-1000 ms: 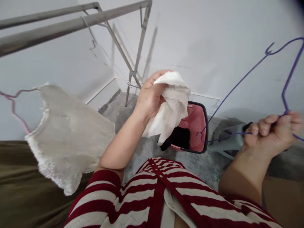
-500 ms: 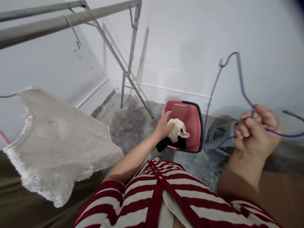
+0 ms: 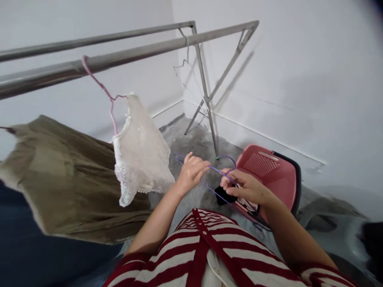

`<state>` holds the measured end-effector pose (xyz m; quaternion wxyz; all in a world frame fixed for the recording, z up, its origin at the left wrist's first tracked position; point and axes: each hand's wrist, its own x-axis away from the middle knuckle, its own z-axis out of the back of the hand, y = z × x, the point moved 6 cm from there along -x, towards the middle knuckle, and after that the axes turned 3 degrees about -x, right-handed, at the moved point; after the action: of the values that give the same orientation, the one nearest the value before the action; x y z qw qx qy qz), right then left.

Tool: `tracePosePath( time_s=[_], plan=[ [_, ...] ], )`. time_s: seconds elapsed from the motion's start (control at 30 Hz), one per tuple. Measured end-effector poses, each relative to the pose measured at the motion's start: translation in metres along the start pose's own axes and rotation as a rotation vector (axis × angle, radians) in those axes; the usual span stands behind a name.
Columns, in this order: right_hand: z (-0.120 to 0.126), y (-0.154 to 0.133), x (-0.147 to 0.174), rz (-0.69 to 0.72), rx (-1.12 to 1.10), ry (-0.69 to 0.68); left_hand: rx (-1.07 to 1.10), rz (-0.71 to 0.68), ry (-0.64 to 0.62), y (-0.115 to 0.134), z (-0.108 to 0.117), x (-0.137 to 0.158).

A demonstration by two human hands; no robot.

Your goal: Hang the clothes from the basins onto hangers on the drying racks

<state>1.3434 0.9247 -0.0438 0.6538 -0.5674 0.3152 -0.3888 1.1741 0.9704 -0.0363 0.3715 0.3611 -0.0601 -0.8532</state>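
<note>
Both my hands hold a thin purple wire hanger point(image 3: 220, 172) low in front of me, over the floor beside the pink laundry basket point(image 3: 271, 171). My left hand point(image 3: 192, 172) grips its left part and my right hand point(image 3: 245, 186) pinches its right part. A dark garment point(image 3: 223, 196) hangs over the basket's near edge, just under my right hand. To the left, a white lace top point(image 3: 140, 149) hangs on a pink hanger point(image 3: 103, 89) from the metal drying rack rail point(image 3: 143, 54).
An olive garment point(image 3: 62, 175) hangs on the rack at the left, with dark blue cloth point(image 3: 26, 251) below it. The rack's legs point(image 3: 209, 111) stand near the room's corner. A grey plastic stool point(image 3: 329, 221) lies at the right. White walls close in behind.
My left hand dropped the white cloth into the basket and came over to the purple hanger. My right hand lowered the hanger from the right to the middle. The view turned left.
</note>
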Motion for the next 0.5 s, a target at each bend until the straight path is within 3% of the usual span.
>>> tracePosePath(
  time_s=[0.1, 0.17, 0.3, 0.37, 0.5],
  plan=[
    [-0.006, -0.004, -0.002, 0.001, 0.155, -0.215, 0.084, 0.148, 0.145, -0.032, 0.019, 0.009],
    [-0.010, -0.006, -0.005, 0.000, 0.110, -0.257, 0.137, 0.191, 0.232, -0.045, 0.028, 0.014],
    [-0.014, -0.013, -0.031, -0.062, -0.058, -0.053, 0.096, 0.257, 0.323, -0.052, 0.038, 0.028],
    [-0.014, -0.023, -0.052, -0.076, -0.072, 0.078, 0.079, 0.280, 0.257, -0.046, 0.036, 0.040],
    [-0.008, -0.058, -0.114, -0.018, 0.055, 0.195, 0.227, 0.325, 0.004, -0.030, 0.021, 0.086]
  ],
)
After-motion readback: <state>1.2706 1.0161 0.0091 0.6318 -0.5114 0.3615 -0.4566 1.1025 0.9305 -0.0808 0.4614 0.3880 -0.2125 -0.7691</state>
